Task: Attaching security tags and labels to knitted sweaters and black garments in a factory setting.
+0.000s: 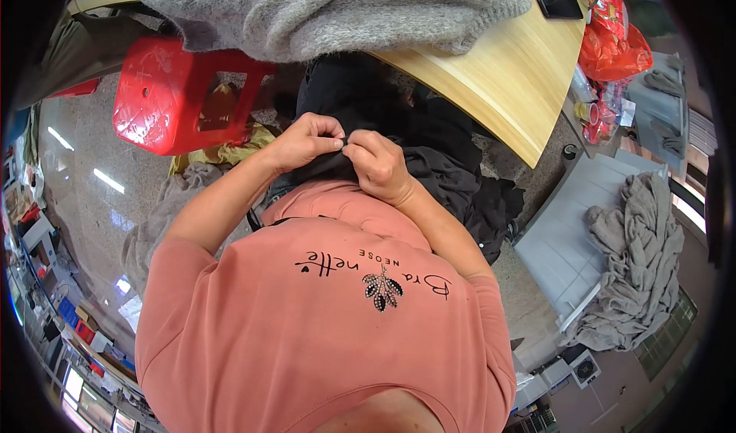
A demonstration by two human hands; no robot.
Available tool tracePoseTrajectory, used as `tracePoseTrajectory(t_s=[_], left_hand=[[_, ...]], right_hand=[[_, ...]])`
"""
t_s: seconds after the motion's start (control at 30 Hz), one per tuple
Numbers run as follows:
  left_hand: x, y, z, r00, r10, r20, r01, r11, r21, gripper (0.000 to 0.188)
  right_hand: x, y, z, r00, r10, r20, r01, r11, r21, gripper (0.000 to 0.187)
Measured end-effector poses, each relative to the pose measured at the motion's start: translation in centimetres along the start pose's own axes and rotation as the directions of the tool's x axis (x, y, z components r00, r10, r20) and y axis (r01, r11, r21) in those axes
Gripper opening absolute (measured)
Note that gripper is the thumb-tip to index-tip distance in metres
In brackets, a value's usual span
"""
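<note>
My left hand [308, 142] and my right hand [377, 166] meet above my lap, fingertips nearly touching. Thumb and forefinger are pinched together on each hand. Whatever lies between the fingertips is too small to make out. Beneath and beyond the hands, dark cloth [441, 168] covers my lap and hangs down to the right. A fuzzy grey knitted garment [345, 11] lies on the table edge just ahead of me.
The wooden table [498, 80] holds a black phone [556, 0]. A red plastic stool [157, 96] stands at the left. Red plastic bags [613, 46] hang beyond the table's right end. Grey knitwear [636, 264] drapes over a pale plastic bin [560, 234] at the right.
</note>
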State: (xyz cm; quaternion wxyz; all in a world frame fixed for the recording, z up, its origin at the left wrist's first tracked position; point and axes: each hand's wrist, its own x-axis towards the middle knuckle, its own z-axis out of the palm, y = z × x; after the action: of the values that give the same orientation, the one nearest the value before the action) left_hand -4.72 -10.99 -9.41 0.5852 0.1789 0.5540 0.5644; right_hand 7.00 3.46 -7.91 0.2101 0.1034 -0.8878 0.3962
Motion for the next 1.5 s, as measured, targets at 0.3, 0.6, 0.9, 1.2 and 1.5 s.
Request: tracePoseTrajectory(t_s=[0.3,0.6,0.9,1.2,1.5], left_hand=[[-0.1,-0.8,0.9,0.985,0.107,-0.134,-0.092,0.989,0.114,0.004],[-0.5,-0.9,1.7,0.969,0.173,-0.176,-0.101,0.929,0.357,0.003],[0.1,-2.0,2.1,0.928,0.162,-0.336,-0.068,0.959,0.274,0.002],[0.1,-1.9,3.6,0.840,0.339,-0.424,-0.087,0.855,0.511,0.008],[0.9,2.0,4.7,0.914,0.329,-0.239,-0.194,0.869,0.455,0.016]], right_hand=[[-0.7,0.7,0.0,0.908,0.365,0.204,-0.407,0.885,0.227,0.022],[-0.8,1.0,0.1,0.753,0.536,0.383,-0.621,0.771,0.141,0.018],[-1.4,1.2,0.7,0.894,0.404,0.194,-0.409,0.912,-0.011,0.010],[-0.8,0.7,0.9,0.883,0.465,0.069,-0.445,0.874,-0.195,0.006],[-2.3,-1.5,-2.5,0.980,0.056,0.192,-0.085,0.986,0.145,0.015]])
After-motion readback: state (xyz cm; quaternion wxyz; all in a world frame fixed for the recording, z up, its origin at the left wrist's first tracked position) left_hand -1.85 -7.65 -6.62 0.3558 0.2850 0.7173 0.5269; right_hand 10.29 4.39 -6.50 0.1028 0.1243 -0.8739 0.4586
